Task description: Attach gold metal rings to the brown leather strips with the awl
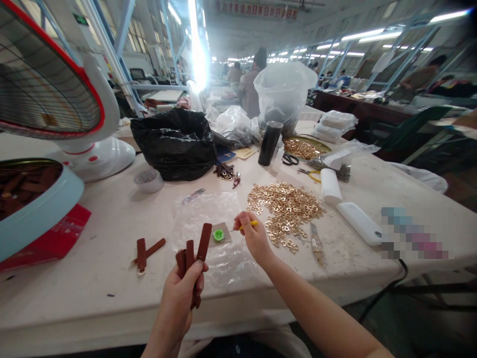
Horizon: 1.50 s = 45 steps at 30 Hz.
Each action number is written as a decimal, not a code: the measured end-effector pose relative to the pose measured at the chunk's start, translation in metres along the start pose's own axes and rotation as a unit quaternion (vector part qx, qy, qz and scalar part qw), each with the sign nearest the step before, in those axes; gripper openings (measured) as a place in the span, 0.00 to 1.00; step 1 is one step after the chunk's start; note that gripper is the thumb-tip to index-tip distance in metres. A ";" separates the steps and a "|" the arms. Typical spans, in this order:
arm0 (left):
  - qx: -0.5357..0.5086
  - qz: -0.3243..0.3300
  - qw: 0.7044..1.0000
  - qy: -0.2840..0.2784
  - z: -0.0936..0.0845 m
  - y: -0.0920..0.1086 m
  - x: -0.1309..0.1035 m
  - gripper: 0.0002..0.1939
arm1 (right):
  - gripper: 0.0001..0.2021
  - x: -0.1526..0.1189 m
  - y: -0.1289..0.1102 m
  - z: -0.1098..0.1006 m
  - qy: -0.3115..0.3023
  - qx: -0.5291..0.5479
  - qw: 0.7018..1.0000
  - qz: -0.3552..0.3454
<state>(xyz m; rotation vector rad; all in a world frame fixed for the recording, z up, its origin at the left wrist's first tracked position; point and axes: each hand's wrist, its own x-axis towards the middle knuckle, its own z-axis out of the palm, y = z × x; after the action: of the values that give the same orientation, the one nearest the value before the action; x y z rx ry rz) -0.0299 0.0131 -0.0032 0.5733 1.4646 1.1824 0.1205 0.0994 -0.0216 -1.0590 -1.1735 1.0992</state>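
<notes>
Inside tin (48, 206), in left grip (184, 284), brown strips (203, 242)

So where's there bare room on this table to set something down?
Between the red object and the crossed brown strips, and between those strips and the tape roll. It's crowded around the gold rings and right of the black bag.

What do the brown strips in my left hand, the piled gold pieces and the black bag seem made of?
Brown strips: probably leather or imitation, matte, judging by their smooth, even faces. Gold pieces: likely metal, polished or plated, given bright glints. Black bag: apparently thin plastic, glossy, with crinkled highlights.
</notes>
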 end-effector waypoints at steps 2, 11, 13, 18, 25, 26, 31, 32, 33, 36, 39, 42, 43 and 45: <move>0.002 0.000 1.000 0.005 -0.003 0.000 0.002 0.14 | 0.18 0.003 0.004 0.003 -0.005 -0.020 1.000 -0.008; -0.002 -0.006 1.000 0.015 -0.009 0.002 0.004 0.15 | 0.18 0.007 0.019 0.016 -0.045 -0.062 0.996 -0.041; 0.002 -0.008 1.000 0.021 -0.010 0.003 0.005 0.16 | 0.17 0.006 0.013 0.014 -0.039 -0.059 0.996 -0.044; 0.009 -0.012 1.000 -0.007 -0.007 0.003 0.007 0.16 | 0.18 -0.006 -0.018 0.004 0.020 0.067 0.998 -0.002; -0.012 -0.037 0.998 -0.052 0.006 0.010 -0.003 0.18 | 0.19 -0.028 -0.050 0.001 -0.005 0.183 0.982 0.037; -0.012 -0.038 0.998 -0.052 0.007 0.011 -0.005 0.18 | 0.19 -0.029 -0.051 0.002 -0.006 0.185 0.982 0.040; -0.008 -0.028 0.998 -0.055 0.010 0.014 -0.014 0.18 | 0.18 -0.032 -0.047 0.006 -0.013 0.179 0.983 0.038; -0.008 -0.027 0.998 -0.054 0.011 0.015 -0.015 0.18 | 0.18 -0.033 -0.046 0.006 -0.020 0.177 0.983 0.037; -0.007 -0.027 0.998 -0.052 0.011 0.015 -0.016 0.18 | 0.18 -0.033 -0.046 0.006 -0.026 0.176 0.983 0.035; -0.007 -0.030 0.998 -0.046 0.013 0.017 -0.018 0.17 | 0.18 -0.033 -0.050 0.001 -0.012 0.182 0.983 0.015; -0.018 -0.030 0.998 -0.054 0.012 0.018 -0.018 0.16 | 0.18 -0.032 -0.055 -0.007 0.028 0.186 0.982 -0.020; -0.028 -0.039 0.997 -0.067 0.012 0.017 -0.019 0.15 | 0.17 -0.036 -0.053 -0.011 0.031 0.111 0.993 -0.036; -0.028 -0.042 0.996 -0.071 0.013 0.016 -0.019 0.15 | 0.16 -0.038 -0.050 -0.011 0.012 0.075 0.997 -0.030; -0.022 -0.043 0.996 -0.075 0.014 0.014 -0.020 0.15 | 0.13 -0.042 -0.043 -0.007 -0.068 0.020 0.997 0.001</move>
<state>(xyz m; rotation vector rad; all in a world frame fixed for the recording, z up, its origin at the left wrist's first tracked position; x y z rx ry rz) -0.0150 0.0066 0.0197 0.5514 1.3190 1.0788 0.1289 0.0513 0.0134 -0.9668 -1.2525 1.2073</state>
